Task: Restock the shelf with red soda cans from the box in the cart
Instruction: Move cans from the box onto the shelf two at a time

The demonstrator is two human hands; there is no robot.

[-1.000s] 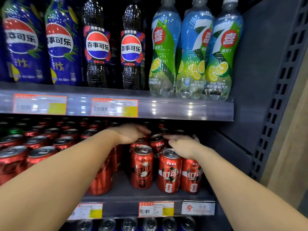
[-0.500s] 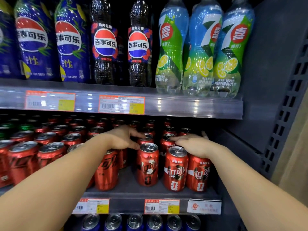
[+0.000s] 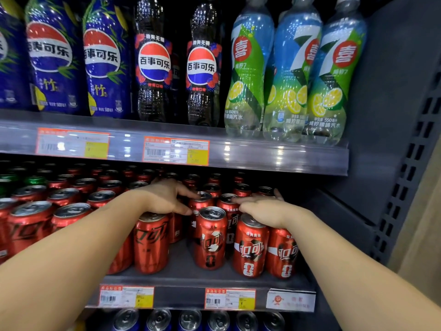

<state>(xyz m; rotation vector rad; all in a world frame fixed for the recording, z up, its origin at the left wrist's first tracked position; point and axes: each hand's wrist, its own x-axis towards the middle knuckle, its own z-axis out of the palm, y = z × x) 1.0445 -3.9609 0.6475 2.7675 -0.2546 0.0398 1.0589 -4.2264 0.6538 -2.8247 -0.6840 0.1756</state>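
Red soda cans fill the middle shelf point(image 3: 181, 271) in rows. A front red can point(image 3: 210, 237) stands in the middle, with two more red cans point(image 3: 250, 247) to its right. My left hand point(image 3: 164, 197) rests over a front can point(image 3: 151, 242), its fingers and thumb touching the rim of a second-row can point(image 3: 202, 199). My right hand point(image 3: 265, 209) lies flat, palm down and fingers apart, on the tops of the right-hand cans. Neither hand lifts a can. The box and the cart are out of view.
Tall cola bottles point(image 3: 155, 60) and lemon soda bottles point(image 3: 248, 68) stand on the shelf above, whose edge point(image 3: 274, 158) hangs low over the cans. A grey side panel point(image 3: 393, 115) closes the right. Silver can tops point(image 3: 191, 318) show on the shelf below.
My left hand has drawn slightly back toward the front row and its fingers have spread toward the middle cans. My right hand stays flat on the right-hand cans.
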